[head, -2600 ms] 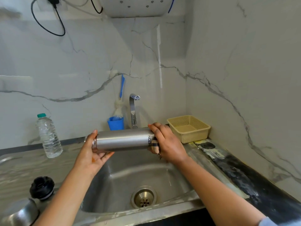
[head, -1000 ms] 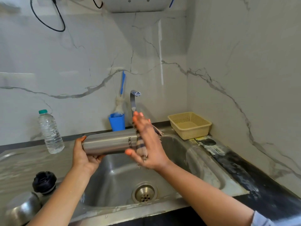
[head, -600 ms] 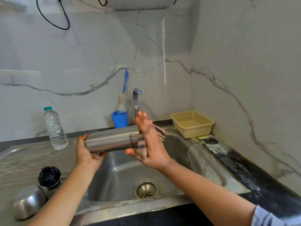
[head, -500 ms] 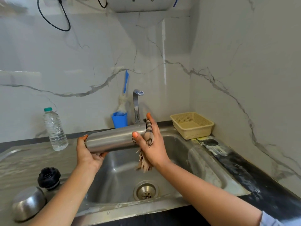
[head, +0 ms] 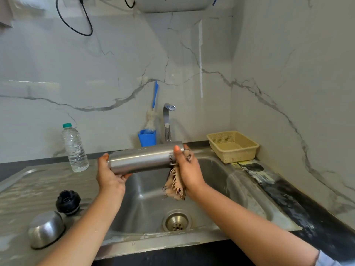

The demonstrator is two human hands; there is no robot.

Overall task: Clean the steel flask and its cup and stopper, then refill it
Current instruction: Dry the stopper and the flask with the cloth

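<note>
Our right hand (head: 189, 169) has slid along to the right end of the flask (head: 142, 157) since half a second ago, and the cloth (head: 175, 186) now hangs lower, its fringe dangling under the palm. We clamp that striped cloth against the flask's end, thumb hooked over the top; the other fingers are behind the steel and we cannot see them. Our left hand (head: 110, 177) cups the left end from below, fingers curled under the body and the thumb tip up at the rim. We hold the flask nearly level, its right end a little higher, above the back of the sink (head: 221, 179).

Below the hands the drain (head: 176, 220) sits in the basin floor, and both our forearms cross the sink's front edge. On the draining board to the left stands the black stopper (head: 68, 202), with the steel cup (head: 46, 229) mouth down just in front of it. Further back on that side a clear water bottle (head: 75, 148) with a green cap stands upright.

Behind the flask rise the tap (head: 166, 120) and a blue holder (head: 147, 138) with a blue-handled brush (head: 153, 104) in it; the flask hides the tap's foot. A cream basket (head: 247, 156) sits at the right rear corner, beside the dark counter (head: 288, 198). A black cable (head: 76, 22) loops down the marble wall.
</note>
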